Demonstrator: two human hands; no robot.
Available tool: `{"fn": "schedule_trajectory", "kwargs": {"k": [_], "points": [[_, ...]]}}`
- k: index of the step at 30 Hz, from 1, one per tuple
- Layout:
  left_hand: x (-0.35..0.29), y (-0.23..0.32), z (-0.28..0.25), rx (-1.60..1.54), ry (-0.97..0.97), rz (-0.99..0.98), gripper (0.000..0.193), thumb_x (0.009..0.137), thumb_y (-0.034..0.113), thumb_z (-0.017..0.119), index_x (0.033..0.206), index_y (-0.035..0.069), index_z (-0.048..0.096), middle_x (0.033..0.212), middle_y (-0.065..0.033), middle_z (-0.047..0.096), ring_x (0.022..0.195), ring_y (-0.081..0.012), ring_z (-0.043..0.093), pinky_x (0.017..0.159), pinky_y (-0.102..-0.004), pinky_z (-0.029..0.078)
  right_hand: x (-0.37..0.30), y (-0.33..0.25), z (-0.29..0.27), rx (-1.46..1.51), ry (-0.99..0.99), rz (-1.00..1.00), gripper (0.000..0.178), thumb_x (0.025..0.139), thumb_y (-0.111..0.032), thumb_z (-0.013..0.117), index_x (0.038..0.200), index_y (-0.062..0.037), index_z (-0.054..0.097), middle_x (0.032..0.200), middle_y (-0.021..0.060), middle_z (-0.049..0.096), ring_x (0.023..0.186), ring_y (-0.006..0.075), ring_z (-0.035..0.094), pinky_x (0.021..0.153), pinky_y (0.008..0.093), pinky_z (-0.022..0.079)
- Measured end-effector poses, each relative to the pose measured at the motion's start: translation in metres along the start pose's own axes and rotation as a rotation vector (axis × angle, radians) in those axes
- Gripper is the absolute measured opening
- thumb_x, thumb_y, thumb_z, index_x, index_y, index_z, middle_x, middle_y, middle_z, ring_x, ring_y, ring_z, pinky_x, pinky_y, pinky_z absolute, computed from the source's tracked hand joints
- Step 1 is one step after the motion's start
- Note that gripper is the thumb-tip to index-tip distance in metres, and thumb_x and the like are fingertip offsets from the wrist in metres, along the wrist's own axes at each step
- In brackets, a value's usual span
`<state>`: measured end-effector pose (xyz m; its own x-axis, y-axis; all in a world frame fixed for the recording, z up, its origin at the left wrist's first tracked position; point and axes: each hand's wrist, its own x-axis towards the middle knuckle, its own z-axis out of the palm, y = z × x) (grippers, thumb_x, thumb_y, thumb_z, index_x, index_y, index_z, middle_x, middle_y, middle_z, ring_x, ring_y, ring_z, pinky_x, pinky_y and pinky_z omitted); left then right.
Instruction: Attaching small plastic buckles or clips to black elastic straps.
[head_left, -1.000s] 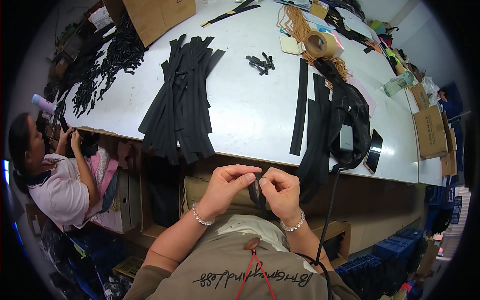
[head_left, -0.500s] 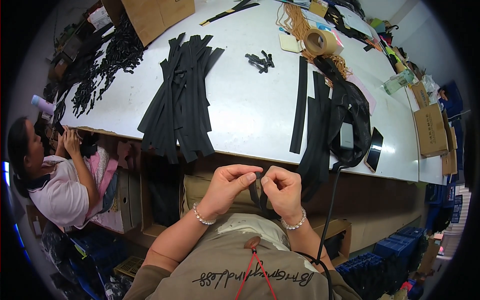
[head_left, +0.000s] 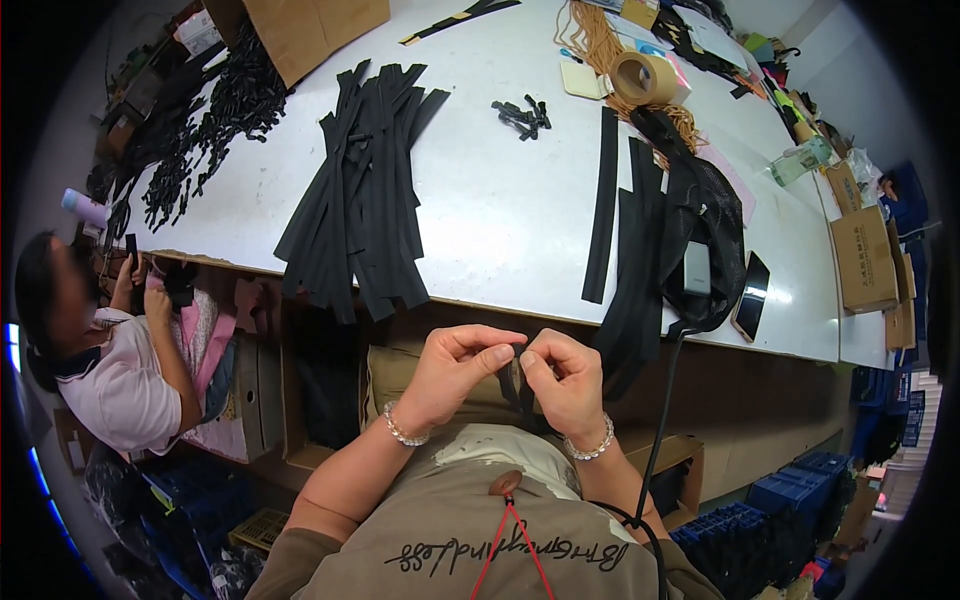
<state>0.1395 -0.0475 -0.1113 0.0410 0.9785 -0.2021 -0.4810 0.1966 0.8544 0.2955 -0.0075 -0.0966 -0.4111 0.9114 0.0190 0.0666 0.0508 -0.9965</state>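
Note:
My left hand (head_left: 450, 368) and my right hand (head_left: 566, 376) meet in front of my body, just below the table's near edge. Each pinches part of a narrow black strip (head_left: 525, 395), which hangs in a loop beneath the fingers. What lies between the fingertips is mostly hidden. Beyond my left hand, a pile of flat black strips (head_left: 370, 190) lies crossed on the table. More black strips (head_left: 632, 260) hang over the edge beyond my right hand. Several small black pieces (head_left: 522, 118) form a little heap further back.
On the white table (head_left: 500, 220) are a black mesh bag (head_left: 715, 220) holding a grey device (head_left: 697, 270), a phone (head_left: 751, 296) and a tape roll (head_left: 643, 78). A black cable (head_left: 662, 420) runs down past my right arm. A co-worker (head_left: 120, 370) sits at left.
My hands stay nearly in place, still pinching the strip. The co-worker at left has shifted their hands, and a dark strip now stands up from them.

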Motion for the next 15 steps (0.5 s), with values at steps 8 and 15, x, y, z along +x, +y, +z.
{"fn": "schedule_trajectory", "kwargs": {"k": [8, 15], "points": [[0.000, -0.001, -0.002, 0.019, -0.035, 0.025, 0.016, 0.086, 0.006, 0.060, 0.100, 0.001, 0.065, 0.089, -0.0033, 0.065, 0.077, -0.0052, 0.056, 0.069, -0.0194, 0.047, -0.004, 0.007, 0.003, 0.018, 0.004, -0.033, 0.011, 0.084, -0.004, 0.056, 0.074, 0.0015, 0.055, 0.064, 0.0004, 0.048, 0.057, 0.0053, 0.041, 0.050, 0.0214, 0.034], [-0.004, -0.004, 0.002, 0.020, 0.053, -0.062, 0.020, 0.086, 0.005, 0.058, 0.105, 0.001, 0.064, 0.092, -0.0027, 0.064, 0.081, -0.0050, 0.055, 0.072, -0.0196, 0.046, -0.010, 0.015, 0.002, 0.073, -0.020, 0.040, 0.009, 0.086, -0.006, 0.056, 0.079, 0.0011, 0.057, 0.066, -0.0009, 0.050, 0.060, 0.0042, 0.044, 0.053, 0.0199, 0.037]]}}
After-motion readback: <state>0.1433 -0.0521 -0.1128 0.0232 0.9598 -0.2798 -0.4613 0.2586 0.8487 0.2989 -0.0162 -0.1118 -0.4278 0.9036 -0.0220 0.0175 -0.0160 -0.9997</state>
